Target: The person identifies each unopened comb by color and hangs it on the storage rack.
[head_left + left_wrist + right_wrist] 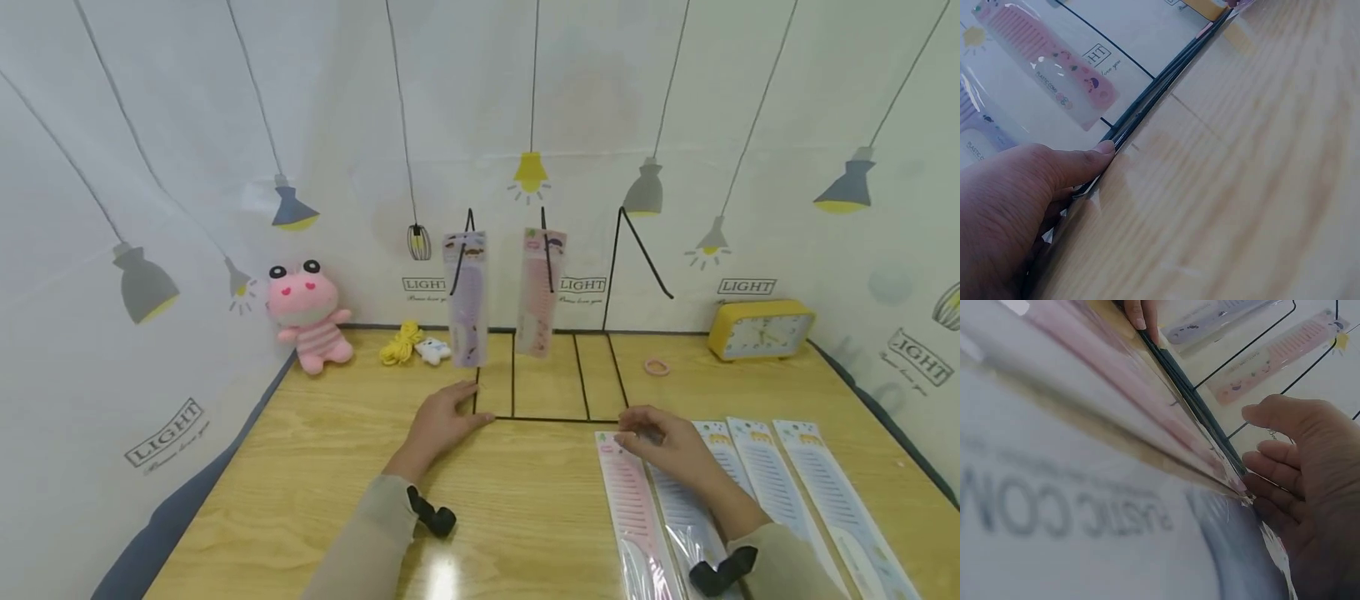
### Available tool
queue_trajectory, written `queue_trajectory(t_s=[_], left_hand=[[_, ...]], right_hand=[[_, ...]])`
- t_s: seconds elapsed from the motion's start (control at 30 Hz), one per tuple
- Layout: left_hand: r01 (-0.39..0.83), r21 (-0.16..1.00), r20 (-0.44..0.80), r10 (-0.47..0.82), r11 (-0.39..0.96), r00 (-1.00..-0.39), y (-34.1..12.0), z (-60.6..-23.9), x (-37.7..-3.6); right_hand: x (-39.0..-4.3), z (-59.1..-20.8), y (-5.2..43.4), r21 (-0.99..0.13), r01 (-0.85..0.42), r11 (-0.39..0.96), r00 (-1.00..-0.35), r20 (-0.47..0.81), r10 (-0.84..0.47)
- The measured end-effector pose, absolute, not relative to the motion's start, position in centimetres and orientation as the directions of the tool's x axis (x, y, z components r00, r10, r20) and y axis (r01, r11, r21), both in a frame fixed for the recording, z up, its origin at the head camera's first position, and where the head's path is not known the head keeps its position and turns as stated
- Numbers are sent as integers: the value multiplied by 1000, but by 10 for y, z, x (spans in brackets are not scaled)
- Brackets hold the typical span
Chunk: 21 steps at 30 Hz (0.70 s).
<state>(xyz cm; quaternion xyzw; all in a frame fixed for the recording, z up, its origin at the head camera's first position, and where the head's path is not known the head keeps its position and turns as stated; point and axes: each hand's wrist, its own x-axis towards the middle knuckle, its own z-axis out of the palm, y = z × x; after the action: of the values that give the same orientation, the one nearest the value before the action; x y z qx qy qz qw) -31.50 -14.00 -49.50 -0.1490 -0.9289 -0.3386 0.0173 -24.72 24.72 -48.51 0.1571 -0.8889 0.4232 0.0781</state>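
A black wire rack [551, 419] with upright hooks stands at the back of the table. A packaged purple comb [468, 312] hangs on its left hook and a packaged pink comb [536, 296] on its middle hook; the right hook [617, 250] is bare. My left hand [442, 421] rests at the rack's front left corner, fingers extended, thumb [1085, 164] touching the wire. At the front right corner is my right hand [667, 446], fingers loosely bent with a gap to the thumb. Below it lies another packaged pink comb [636, 500].
Several packaged blue combs [832, 492] lie side by side at the right front. Behind the rack hangs a lamp-print cloth [480, 108]. A pink plush toy [311, 312], yellow cord [401, 343], white trinket [432, 351], pink ring [657, 367] and yellow clock [761, 331] line the back.
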Motion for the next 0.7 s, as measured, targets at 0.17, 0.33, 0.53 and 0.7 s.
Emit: queue_trajectory(t_s=[0.17,0.33,0.53,0.7], left_hand=[[290,622,142,259,728,-955,-140,-496,-316],[296,625,144,266,722,-953,-140,-495,-315],[301,619,146,271,725,-952,-141,-496,-314],[306,624,155,270,719,-950,-140,-496,-316]], right_hand=[[-249,-489,250,-656,-418,629,-908,323,-267],[-250,-492,251,-590,-457,666,-890,296,-347],[-248,-493,251,-566,-462,682,-885,250,-392],[-250,-492,252,-513,-485,709,-875,278,-397]])
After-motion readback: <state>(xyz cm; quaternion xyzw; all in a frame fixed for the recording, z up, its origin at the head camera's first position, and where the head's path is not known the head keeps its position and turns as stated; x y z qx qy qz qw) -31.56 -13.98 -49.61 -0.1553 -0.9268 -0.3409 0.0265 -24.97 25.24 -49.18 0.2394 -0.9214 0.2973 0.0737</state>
